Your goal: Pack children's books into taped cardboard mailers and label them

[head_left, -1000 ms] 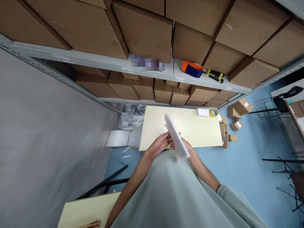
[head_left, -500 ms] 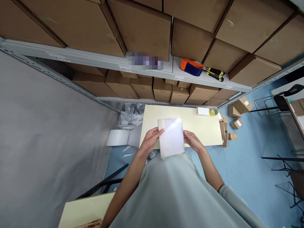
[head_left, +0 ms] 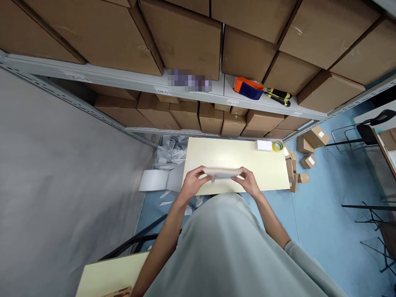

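Note:
A flat white rectangular packet (head_left: 222,172) in a glossy, film-like covering is held over the pale yellow tabletop (head_left: 235,152); its contents cannot be made out. It is tilted nearly edge-on to me. My left hand (head_left: 193,181) pinches its left end, thumb on the near side. At the opposite end, my right hand (head_left: 248,180) grips it in the same way. Both hands are closed on the packet, just above the table's near part.
A small white box (head_left: 263,145) and a roll of yellow-green tape (head_left: 277,146) sit at the table's back right. Shelves of cardboard boxes (head_left: 235,123) rise behind, with an orange-and-blue tape dispenser (head_left: 249,88) and black-and-yellow cutters (head_left: 278,97). White backing paper (head_left: 154,180) lies left.
The packet has tipped from face-up to nearly edge-on and shifted slightly away from my body. My right hand, earlier at its right edge, now grips that end.

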Available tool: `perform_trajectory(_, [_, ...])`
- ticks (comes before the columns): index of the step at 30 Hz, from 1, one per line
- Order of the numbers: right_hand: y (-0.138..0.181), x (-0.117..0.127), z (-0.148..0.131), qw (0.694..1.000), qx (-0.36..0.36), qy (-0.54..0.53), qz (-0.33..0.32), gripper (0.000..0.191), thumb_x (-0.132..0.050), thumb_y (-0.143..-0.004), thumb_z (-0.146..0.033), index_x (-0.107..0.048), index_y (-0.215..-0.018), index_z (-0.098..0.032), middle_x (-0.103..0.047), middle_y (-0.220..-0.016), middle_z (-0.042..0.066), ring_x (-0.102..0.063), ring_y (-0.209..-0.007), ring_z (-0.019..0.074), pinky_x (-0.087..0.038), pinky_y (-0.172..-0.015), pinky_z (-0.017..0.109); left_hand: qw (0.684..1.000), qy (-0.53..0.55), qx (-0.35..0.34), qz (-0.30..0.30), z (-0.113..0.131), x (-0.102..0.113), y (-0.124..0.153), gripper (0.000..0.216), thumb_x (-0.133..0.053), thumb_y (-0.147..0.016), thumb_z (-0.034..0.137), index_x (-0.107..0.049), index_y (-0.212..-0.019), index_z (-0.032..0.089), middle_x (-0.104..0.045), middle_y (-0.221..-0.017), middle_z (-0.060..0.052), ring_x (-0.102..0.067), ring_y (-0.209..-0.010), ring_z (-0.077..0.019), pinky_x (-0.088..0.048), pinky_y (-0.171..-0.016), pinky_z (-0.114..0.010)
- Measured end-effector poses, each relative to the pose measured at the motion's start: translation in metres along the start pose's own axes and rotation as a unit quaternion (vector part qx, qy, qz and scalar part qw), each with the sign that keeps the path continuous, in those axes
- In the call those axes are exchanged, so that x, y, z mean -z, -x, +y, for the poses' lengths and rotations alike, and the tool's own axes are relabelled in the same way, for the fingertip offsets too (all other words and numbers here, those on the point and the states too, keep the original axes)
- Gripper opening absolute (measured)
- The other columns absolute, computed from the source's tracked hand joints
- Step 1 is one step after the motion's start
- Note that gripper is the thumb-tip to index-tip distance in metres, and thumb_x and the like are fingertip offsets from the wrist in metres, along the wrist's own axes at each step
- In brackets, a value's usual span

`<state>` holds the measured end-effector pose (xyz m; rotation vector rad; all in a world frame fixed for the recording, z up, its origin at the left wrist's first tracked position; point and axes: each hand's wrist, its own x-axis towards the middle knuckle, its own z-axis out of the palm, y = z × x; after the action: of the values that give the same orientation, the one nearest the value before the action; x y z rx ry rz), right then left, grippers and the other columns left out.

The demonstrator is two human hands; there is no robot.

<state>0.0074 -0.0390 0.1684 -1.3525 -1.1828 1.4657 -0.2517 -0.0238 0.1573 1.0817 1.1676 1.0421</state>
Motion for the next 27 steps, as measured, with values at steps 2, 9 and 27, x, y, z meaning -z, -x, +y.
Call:
perform_trajectory(2, [0.000,0.003,-0.001,0.997,0.060,0.023,0.040,0.027,-0.089,-0.080,-0.044,-0.072,-0.085,-0.025,-0.080,-0.114,0.008,-0.069,-0.128,0.0296,-0.046,-0.119,0.048,0.998,-0.032,-0.055,-0.030,0.000,0.001,0.003,0.021,-0.089,-0.072,0.041,-0.078,-0.078,0.024,-0.079,-0.099,-0.008,-0.073,-0.105,-0.0281,-0.055,-0.103,-0.045])
perform_trajectory(9, [0.001,0.005,0.007,0.997,0.029,0.025,0.060,0.029,-0.089,-0.078,-0.047,-0.076,-0.091,-0.025,-0.082,-0.103,0.007,-0.074,-0.112,0.0298,-0.054,-0.109,0.047,0.998,-0.047,-0.017,-0.022,-0.003,-0.012,0.009,0.025,-0.087,-0.076,0.044,-0.077,-0.083,0.023,-0.076,-0.087,-0.006,-0.071,-0.088,-0.0244,-0.059,-0.085,-0.038])
perform_trajectory(27, [-0.010,-0.076,0.007,0.917,0.121,0.379,-0.036,0.013,-0.074,-0.100,-0.037,-0.076,-0.108,-0.027,-0.074,-0.107,0.010,-0.065,-0.103,0.0294,-0.052,-0.095,0.045,0.969,-0.021,0.110,0.222,-0.041,-0.024,-0.009,0.044,-0.080,-0.078,0.054,-0.050,-0.094,0.025,-0.068,-0.087,0.000,-0.071,-0.077,-0.0191,-0.055,-0.062,-0.028])
